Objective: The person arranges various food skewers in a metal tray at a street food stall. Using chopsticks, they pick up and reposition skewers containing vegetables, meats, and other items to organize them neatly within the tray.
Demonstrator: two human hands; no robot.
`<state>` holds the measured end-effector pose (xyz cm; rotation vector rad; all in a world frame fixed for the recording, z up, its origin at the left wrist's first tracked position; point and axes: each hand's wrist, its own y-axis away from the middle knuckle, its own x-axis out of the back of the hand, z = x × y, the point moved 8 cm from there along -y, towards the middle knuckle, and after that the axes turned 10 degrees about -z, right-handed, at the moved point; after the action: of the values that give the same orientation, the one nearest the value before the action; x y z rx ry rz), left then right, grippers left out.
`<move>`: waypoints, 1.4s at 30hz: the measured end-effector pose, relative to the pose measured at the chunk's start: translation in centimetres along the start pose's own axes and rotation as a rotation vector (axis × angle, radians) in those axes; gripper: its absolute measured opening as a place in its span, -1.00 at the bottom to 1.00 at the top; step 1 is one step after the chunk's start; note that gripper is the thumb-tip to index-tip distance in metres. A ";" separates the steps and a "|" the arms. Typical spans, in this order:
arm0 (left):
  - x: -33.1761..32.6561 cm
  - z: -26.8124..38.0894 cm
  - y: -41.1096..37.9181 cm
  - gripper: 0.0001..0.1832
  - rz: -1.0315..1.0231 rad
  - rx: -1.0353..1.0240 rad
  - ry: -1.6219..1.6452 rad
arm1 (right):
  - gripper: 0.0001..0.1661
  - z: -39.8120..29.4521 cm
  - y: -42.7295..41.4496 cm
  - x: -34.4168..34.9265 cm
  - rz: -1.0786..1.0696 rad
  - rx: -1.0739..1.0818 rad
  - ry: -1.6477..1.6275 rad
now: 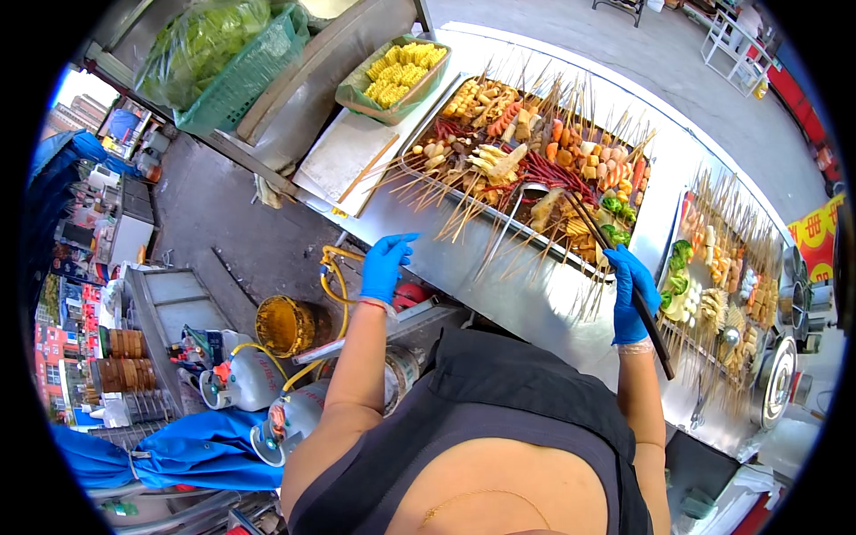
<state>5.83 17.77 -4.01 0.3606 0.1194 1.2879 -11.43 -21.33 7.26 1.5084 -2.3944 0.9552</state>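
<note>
My right hand (pixel 632 291), in a blue glove, is closed on a pair of long dark chopsticks (pixel 643 314). Their thin ends reach into a large metal tray (pixel 515 234) of skewered food in dark broth. Broccoli (pixel 618 234), sausages and dark red skewered pieces (pixel 552 170) lie in it, with bare sticks fanning over its edges. A ladle (pixel 498 234) with a long metal handle leans over the near rim. My left hand (pixel 386 266), also in a blue glove, hovers before the counter's near edge, fingers apart and holding nothing.
A green-lined basket of yellow noodle blocks (pixel 401 70) and a white board (pixel 344 157) stand left of the tray. A second skewer tray (pixel 709 287) sits to the right, by metal pots. Gas cylinders (pixel 251 378) and a yellow-stained bucket (pixel 284 326) stand on the ground at left.
</note>
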 end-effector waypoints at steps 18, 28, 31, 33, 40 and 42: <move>-0.3 4.7 0.0 -0.73 0.179 -0.451 -0.880 | -0.60 11.1 -4.4 -6.0 0.212 -0.536 -0.844; -2.8 11.7 -10.8 -0.77 0.092 -0.543 -1.391 | -0.56 13.0 -6.4 -8.4 0.246 -0.531 -0.829; -3.4 12.3 -13.3 -0.79 0.011 -0.519 -1.442 | -0.53 13.6 -6.1 -9.0 0.275 -0.603 -0.880; -3.4 12.3 -15.2 -0.78 -0.044 -0.522 -1.423 | -0.49 14.2 -6.0 -9.3 0.262 -0.609 -0.879; -2.8 11.5 -18.0 -0.75 -0.261 -0.450 -1.232 | -0.48 13.8 -5.8 -10.3 0.322 -0.622 -0.918; -2.3 11.1 -18.7 -0.75 -0.311 -0.422 -1.201 | -0.47 13.7 -5.8 -10.3 0.323 -0.618 -0.899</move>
<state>25.51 9.06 0.04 0.6590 -1.0543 0.6021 1.24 -23.24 -5.55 1.4740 -3.1143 -0.5948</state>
